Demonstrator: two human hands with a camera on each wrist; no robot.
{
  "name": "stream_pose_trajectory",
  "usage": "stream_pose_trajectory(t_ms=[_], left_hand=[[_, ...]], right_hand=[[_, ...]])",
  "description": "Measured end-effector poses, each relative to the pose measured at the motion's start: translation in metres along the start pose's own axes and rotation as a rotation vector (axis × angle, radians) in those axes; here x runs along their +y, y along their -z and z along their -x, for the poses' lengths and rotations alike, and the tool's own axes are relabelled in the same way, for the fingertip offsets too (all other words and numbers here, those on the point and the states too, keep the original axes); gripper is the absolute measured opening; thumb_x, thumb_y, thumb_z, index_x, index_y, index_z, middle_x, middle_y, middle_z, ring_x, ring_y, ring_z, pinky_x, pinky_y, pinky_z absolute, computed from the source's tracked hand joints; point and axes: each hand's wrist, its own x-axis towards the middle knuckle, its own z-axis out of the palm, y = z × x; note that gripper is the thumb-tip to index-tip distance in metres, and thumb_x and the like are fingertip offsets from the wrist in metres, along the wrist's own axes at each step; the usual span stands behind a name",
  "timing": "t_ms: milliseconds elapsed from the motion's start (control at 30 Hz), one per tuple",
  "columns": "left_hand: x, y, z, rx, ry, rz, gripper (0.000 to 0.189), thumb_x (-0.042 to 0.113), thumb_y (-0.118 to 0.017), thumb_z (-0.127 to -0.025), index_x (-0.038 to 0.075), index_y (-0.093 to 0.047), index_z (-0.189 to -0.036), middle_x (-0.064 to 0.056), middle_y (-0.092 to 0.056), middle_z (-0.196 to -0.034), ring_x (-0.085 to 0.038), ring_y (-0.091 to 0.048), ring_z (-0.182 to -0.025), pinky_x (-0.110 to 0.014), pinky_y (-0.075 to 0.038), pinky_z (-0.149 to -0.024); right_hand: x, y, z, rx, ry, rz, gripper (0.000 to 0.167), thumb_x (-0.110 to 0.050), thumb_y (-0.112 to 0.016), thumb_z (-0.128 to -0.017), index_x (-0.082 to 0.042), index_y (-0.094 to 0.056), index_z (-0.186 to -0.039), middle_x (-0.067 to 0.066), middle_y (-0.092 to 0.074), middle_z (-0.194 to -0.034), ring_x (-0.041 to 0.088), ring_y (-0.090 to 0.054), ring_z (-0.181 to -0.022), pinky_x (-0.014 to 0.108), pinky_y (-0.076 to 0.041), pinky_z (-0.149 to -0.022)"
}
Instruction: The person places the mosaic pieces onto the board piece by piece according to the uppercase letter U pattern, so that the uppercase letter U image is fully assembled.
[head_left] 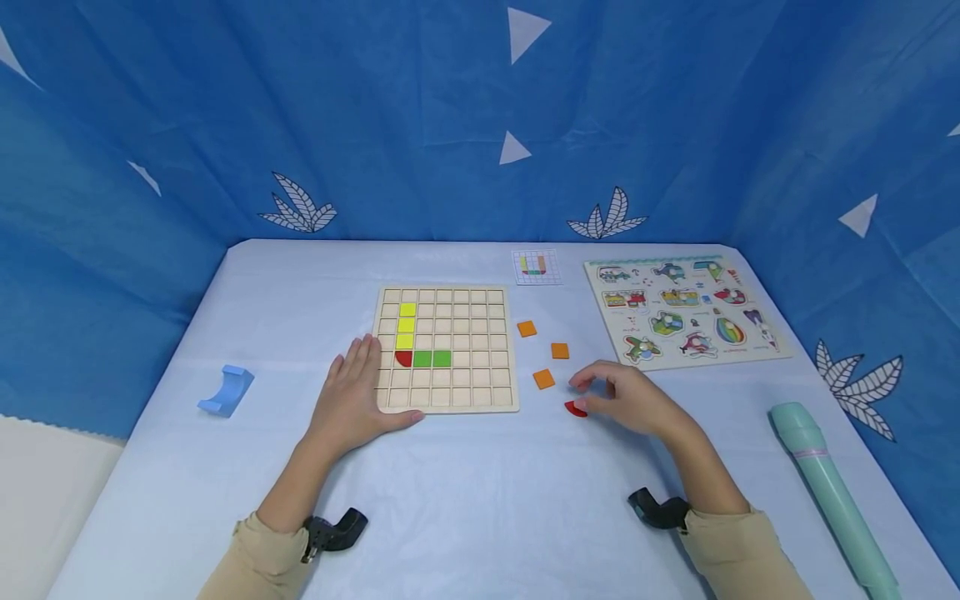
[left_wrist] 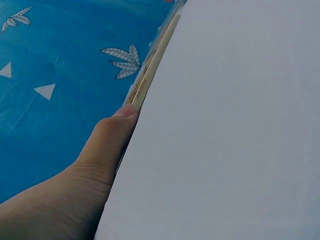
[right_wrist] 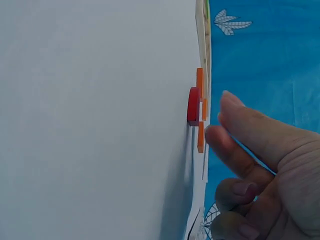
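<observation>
A wooden grid board (head_left: pixel 480 400) lies mid-table, carrying yellow squares (head_left: pixel 406 326), a red quarter-round piece (head_left: pixel 403 358) and two green squares (head_left: pixel 432 358). My left hand (head_left: pixel 356 396) rests along its left side with straight fingers, the thumb at the front edge; in the left wrist view that thumb (left_wrist: pixel 112 135) touches the board's edge (left_wrist: pixel 155 65). To the board's right, my right hand (head_left: pixel 626 396) hovers over a loose red quarter-round piece (head_left: pixel 575 409). In the right wrist view, thumb and index finger stand apart with nothing between them, and the red piece (right_wrist: pixel 193 106) sits on the table.
Three orange squares (head_left: pixel 543 379) lie between board and right hand. Behind them is a small pattern card (head_left: pixel 537 267). A picture puzzle board (head_left: pixel 678 312) lies at the back right, a green microphone-shaped tube (head_left: pixel 832 492) at the right edge, and a blue curved piece (head_left: pixel 227 392) at left.
</observation>
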Motion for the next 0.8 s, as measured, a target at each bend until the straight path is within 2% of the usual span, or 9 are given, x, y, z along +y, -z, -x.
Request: stream_pose_trajectory(t_ms=[333,567,800], left_hand=[[0.0009,0.0006,0.0003,-0.003,0.002,0.004,0.137,0.081,-0.069,-0.065,-0.001,-0.011,-0.158,-0.018,-0.01,-0.167,-0.035,-0.008,-0.155,-0.058,-0.009,-0.124],[0.0003,-0.0002,-0.0001,0.007,-0.004,0.003,0.137,0.081,-0.069,-0.065,-0.002,-0.012,-0.158,-0.018,-0.011,-0.167,-0.036,-0.009,-0.155,-0.058,-0.01,-0.124],[-0.0019,-0.0013,-0.0006,0.01,-0.007,-0.003,0.138,0.085,-0.066,-0.064,-0.001,-0.012,-0.158,-0.017,-0.011,-0.167,-0.035,-0.01,-0.155,-0.058,-0.011,-0.124]], right_hand=[[0.0005,-0.0053,0.0011,-0.017,-0.005,0.011,0.03,-0.023,-0.085,-0.078,-0.021,-0.073,-0.106,-0.005,-0.067,-0.105,0.018,-0.053,-0.094,0.026,-0.047,-0.075],[0.0036,-0.0085,0.0016,-0.013,0.004,0.035,0.023,-0.019,-0.084,-0.079,-0.024,-0.073,-0.099,-0.008,-0.066,-0.097,0.015,-0.056,-0.098,0.038,-0.047,-0.092],[0.0059,-0.0097,0.0012,-0.022,0.02,0.03,0.022,-0.017,-0.083,-0.08,-0.025,-0.071,-0.096,-0.008,-0.065,-0.097,0.016,-0.055,-0.094,0.028,-0.047,-0.082]])
